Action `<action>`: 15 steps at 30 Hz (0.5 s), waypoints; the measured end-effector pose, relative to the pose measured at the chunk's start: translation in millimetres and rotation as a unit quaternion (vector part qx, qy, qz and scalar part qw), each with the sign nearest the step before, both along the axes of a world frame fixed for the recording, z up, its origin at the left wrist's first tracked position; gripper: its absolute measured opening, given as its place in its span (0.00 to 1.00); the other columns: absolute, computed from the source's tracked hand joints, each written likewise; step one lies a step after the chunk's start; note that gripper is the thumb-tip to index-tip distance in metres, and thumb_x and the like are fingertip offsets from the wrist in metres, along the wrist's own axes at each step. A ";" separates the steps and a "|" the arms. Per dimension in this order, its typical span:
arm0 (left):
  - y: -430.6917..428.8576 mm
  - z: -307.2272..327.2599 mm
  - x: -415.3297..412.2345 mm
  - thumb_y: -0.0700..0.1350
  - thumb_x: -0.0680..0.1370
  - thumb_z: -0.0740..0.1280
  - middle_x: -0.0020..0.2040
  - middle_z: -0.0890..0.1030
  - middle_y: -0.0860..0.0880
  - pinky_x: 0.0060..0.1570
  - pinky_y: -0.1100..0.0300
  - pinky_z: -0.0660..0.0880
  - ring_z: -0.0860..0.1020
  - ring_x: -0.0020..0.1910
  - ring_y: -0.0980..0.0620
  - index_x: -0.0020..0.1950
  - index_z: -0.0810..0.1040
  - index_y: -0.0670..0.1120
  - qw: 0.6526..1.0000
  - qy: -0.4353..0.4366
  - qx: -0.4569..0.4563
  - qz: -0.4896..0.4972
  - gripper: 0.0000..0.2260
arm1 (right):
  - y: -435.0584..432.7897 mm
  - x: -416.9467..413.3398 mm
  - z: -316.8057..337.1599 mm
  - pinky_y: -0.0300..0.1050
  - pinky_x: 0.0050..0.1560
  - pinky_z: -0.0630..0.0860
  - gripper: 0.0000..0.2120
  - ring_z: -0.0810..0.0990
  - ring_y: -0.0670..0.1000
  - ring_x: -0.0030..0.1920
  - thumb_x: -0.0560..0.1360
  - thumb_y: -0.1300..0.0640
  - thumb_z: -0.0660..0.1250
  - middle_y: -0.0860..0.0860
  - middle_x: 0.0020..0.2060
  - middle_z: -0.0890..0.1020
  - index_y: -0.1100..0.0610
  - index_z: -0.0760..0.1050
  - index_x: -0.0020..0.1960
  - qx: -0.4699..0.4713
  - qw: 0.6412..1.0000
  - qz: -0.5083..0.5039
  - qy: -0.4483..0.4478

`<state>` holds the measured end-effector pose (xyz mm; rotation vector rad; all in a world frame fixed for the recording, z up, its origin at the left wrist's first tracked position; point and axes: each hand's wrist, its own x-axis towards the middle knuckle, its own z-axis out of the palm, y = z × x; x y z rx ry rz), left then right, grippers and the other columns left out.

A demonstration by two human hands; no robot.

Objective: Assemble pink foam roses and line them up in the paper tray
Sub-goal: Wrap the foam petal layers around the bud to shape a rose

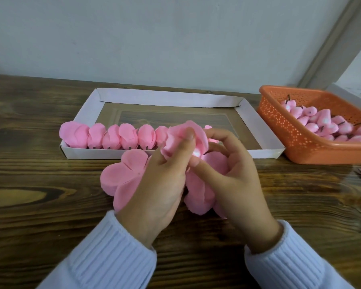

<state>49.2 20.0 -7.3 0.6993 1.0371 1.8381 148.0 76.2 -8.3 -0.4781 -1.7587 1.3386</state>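
While loose-petalled, crinkly pink foam rose [176, 132] between left hand [161, 180] and right hand [233, 180].

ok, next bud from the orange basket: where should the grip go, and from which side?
Probably the pink body of a top bud, from above: the basket walls block the sides, the buds lie heaped, and the dark stems look too thin to pinch firmly. Left hand and right hand hold the rose.
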 end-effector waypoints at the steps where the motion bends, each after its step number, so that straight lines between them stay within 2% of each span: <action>1: -0.5 0.3 0.0 0.57 0.74 0.66 0.55 0.83 0.39 0.62 0.45 0.74 0.82 0.57 0.45 0.55 0.79 0.38 1.000 0.006 0.001 -0.004 0.22 | 0.3 -0.6 -0.5 0.49 0.55 0.78 0.15 0.83 0.52 0.52 0.70 0.60 0.73 0.54 0.47 0.85 0.54 0.76 0.56 -0.016 1.000 0.006 0.017; 3: -1.7 0.0 -0.9 0.56 0.74 0.67 0.55 0.83 0.39 0.63 0.43 0.74 0.82 0.57 0.44 0.54 0.79 0.40 0.999 0.029 0.006 -0.013 0.20 | 1.0 -1.7 -1.4 0.52 0.55 0.78 0.14 0.83 0.55 0.52 0.70 0.60 0.73 0.56 0.48 0.85 0.52 0.77 0.55 -0.059 0.997 0.025 0.044; 5: -2.2 -0.9 -2.1 0.54 0.71 0.71 0.53 0.83 0.38 0.60 0.42 0.76 0.82 0.55 0.40 0.48 0.81 0.45 0.997 0.071 0.028 -0.031 0.13 | 2.6 -1.9 -3.6 0.57 0.58 0.76 0.14 0.82 0.59 0.54 0.71 0.60 0.72 0.58 0.50 0.84 0.54 0.77 0.56 -0.102 0.992 0.056 0.058; 8: -2.6 -2.6 -5.9 0.49 0.66 0.73 0.50 0.85 0.46 0.51 0.49 0.80 0.83 0.53 0.45 0.47 0.84 0.48 0.992 0.108 0.062 -0.027 0.11 | 6.4 -0.2 -5.4 0.61 0.65 0.71 0.13 0.79 0.60 0.61 0.72 0.60 0.71 0.59 0.57 0.82 0.58 0.78 0.56 -0.139 0.983 0.112 0.048; 10: -2.7 -2.3 -8.6 0.47 0.65 0.73 0.49 0.85 0.50 0.47 0.56 0.80 0.83 0.53 0.48 0.48 0.85 0.49 0.989 0.118 0.080 -0.036 0.12 | 7.4 1.1 -5.0 0.56 0.61 0.74 0.14 0.79 0.58 0.59 0.70 0.56 0.74 0.58 0.56 0.82 0.59 0.79 0.55 -0.149 0.977 0.147 0.034; 12: -3.1 -1.1 -9.8 0.48 0.67 0.72 0.51 0.85 0.51 0.48 0.59 0.79 0.82 0.55 0.51 0.49 0.85 0.52 0.984 0.149 0.079 -0.050 0.12 | 7.0 2.5 -3.0 0.47 0.55 0.78 0.14 0.82 0.53 0.54 0.69 0.53 0.75 0.54 0.51 0.84 0.53 0.82 0.53 -0.163 0.970 0.174 0.039; 14: -3.2 -1.6 -10.7 0.50 0.69 0.70 0.51 0.85 0.50 0.52 0.58 0.79 0.82 0.56 0.51 0.51 0.85 0.53 0.980 0.179 0.069 -0.047 0.12 | 6.6 3.2 -0.8 0.43 0.52 0.78 0.13 0.83 0.51 0.52 0.68 0.53 0.76 0.52 0.49 0.85 0.50 0.83 0.52 -0.180 0.964 0.191 0.047; 15: -2.9 -2.2 -10.7 0.52 0.69 0.70 0.50 0.85 0.48 0.53 0.53 0.80 0.83 0.55 0.49 0.51 0.85 0.53 0.980 0.185 0.060 -0.044 0.12 | 6.9 3.0 -0.1 0.42 0.52 0.79 0.13 0.83 0.51 0.51 0.69 0.57 0.76 0.53 0.49 0.85 0.51 0.83 0.53 -0.191 0.960 0.199 0.051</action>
